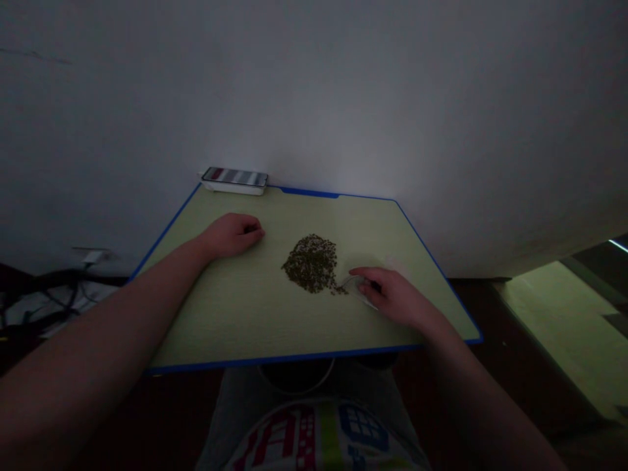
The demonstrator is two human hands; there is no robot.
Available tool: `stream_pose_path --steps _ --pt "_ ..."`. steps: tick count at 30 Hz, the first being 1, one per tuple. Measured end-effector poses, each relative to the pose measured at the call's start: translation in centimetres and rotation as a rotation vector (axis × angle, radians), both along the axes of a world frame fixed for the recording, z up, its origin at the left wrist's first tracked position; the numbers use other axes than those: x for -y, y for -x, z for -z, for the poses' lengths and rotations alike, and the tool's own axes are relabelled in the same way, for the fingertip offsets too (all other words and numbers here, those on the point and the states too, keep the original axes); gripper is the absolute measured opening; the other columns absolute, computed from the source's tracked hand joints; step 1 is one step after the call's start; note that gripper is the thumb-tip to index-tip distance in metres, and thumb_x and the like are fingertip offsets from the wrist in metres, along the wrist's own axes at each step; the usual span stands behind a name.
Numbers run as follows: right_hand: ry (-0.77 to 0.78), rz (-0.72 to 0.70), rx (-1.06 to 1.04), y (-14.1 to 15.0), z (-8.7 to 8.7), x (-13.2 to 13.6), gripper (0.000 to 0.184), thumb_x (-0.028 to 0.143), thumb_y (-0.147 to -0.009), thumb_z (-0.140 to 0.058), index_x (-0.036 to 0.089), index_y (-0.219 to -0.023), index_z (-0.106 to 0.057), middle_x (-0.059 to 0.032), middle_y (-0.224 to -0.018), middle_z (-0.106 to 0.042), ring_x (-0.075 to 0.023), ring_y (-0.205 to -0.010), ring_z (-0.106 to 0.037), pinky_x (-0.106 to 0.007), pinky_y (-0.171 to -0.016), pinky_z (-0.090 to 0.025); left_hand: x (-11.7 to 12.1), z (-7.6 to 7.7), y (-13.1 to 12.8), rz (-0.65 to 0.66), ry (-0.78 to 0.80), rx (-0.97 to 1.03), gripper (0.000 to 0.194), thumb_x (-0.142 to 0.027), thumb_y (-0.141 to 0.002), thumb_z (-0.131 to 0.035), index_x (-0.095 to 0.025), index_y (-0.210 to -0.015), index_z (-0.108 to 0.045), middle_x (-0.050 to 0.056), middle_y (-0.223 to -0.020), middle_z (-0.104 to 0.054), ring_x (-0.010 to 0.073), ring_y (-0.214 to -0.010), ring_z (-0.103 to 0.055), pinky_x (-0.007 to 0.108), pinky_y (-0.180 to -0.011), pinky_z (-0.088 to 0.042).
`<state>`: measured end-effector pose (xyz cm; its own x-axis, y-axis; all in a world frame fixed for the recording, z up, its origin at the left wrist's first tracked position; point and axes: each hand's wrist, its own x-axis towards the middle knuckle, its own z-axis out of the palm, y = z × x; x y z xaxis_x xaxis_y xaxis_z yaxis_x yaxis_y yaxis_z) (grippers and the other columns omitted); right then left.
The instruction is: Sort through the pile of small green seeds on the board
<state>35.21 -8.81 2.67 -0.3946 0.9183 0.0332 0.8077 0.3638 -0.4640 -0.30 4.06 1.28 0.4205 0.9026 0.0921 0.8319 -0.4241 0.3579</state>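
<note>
A loose heap of small dark grains or seeds [311,263] lies spread on the pale table [235,327]. To its right, my right hand [387,291] is closed on a pale, thin-rimmed piece [352,282] that looks like clear plastic. The rim of that piece is beside a few stray grains at the heap's lower right edge; most of it is hidden by my fingers. My left hand [234,234] rests on the tabletop left of the heap, apart from it. Its fingers are curled in, and I see nothing in them.
At the back left corner a phone [235,176] lies on a white box [233,188]. A blue edge runs round the table, which stands against a grey wall [314,85]. Dark cables [53,301] and a white plug [95,256] are at the left. The room is dim.
</note>
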Motion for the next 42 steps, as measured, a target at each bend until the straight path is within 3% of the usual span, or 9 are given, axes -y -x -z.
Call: stream_pose_path --steps 25,32,37,42 --pt "0.011 0.011 -0.026 -0.2 0.3 3.5 0.033 0.022 -0.090 -0.047 0.023 -0.119 -0.061 -0.0068 -0.119 -0.066 -0.0223 -0.107 -0.062 -0.040 -0.092 -0.049 0.1 0.0 0.0 -0.004 0.018 0.003 0.038 -0.047 -0.080 -0.043 -0.016 -0.080 -0.065 0.002 -0.065 -0.059 0.0146 -0.059 -0.051 0.027 -0.057 -0.033" --pt "-0.002 0.056 -0.015 -0.5 0.2 3.7 0.034 0.023 -0.089 -0.047 0.021 -0.121 -0.060 -0.0083 -0.114 -0.068 -0.0225 -0.096 -0.065 -0.038 -0.084 -0.051 0.1 -0.1 0.0 -0.012 0.021 0.004 0.038 -0.047 -0.079 -0.043 -0.016 -0.080 -0.065 0.003 -0.066 -0.061 0.0152 -0.061 -0.052 0.027 -0.058 -0.034" --pt "0.040 0.097 0.004 -1.0 -0.2 4.5 0.035 0.024 -0.089 -0.047 0.020 -0.121 -0.059 -0.0063 -0.096 -0.072 -0.0207 -0.081 -0.066 -0.034 -0.074 -0.051 0.1 0.0 0.1 -0.001 0.000 0.011 0.038 -0.047 -0.080 -0.043 -0.016 -0.079 -0.065 0.002 -0.064 -0.060 0.0140 -0.059 -0.051 0.026 -0.057 -0.034" --pt "0.012 0.068 0.005 -1.4 -0.1 5.2 0.033 0.023 -0.088 -0.049 0.021 -0.119 -0.060 -0.0073 -0.109 -0.069 -0.0216 -0.095 -0.065 -0.035 -0.082 -0.051 0.1 0.1 0.1 -0.004 -0.004 -0.002 0.037 -0.047 -0.080 -0.043 -0.016 -0.079 -0.064 0.002 -0.064 -0.060 0.0145 -0.059 -0.051 0.026 -0.057 -0.035"
